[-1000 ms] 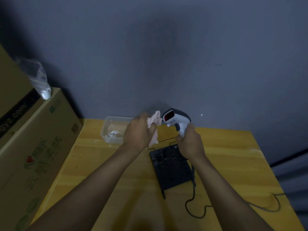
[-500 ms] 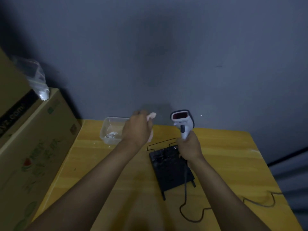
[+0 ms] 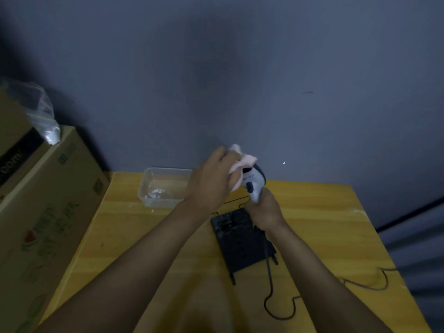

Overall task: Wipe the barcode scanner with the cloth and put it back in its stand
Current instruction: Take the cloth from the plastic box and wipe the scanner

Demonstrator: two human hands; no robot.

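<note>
The scene is dim and slightly blurred, so small details are hard to read. The head of the barcode scanner (image 3: 255, 182) is largely hidden behind the pink cloth (image 3: 241, 162) and the left hand (image 3: 211, 181), so its scan window cannot be made out; only the pale body, a dark trigger area and the upper handle show. The lower handle is buried inside the right hand (image 3: 265, 212), whose fingers are wrapped tight around it. The left hand's fingers are curled closed on the bunched cloth, pressing it against the top and left side of the scanner's head; the fingertips themselves are out of sight on the far side.

The scanner is held in the air above the far end of the black stand (image 3: 241, 243), which lies flat on the wooden table (image 3: 324, 236). Its long axis runs nearly upright, tilted a little, handle down toward the right hand and head up and to the left toward the wall. A dark cable (image 3: 270, 284) drops from below the right hand across the stand and loops over the table toward the right edge.

A clear plastic container (image 3: 165, 186) sits on the table just left of the left hand, with something pale inside that cannot be identified. Cardboard boxes (image 3: 48, 212) stand at the left, cut off by the frame, with a crumpled plastic bag (image 3: 43, 116) on top
</note>
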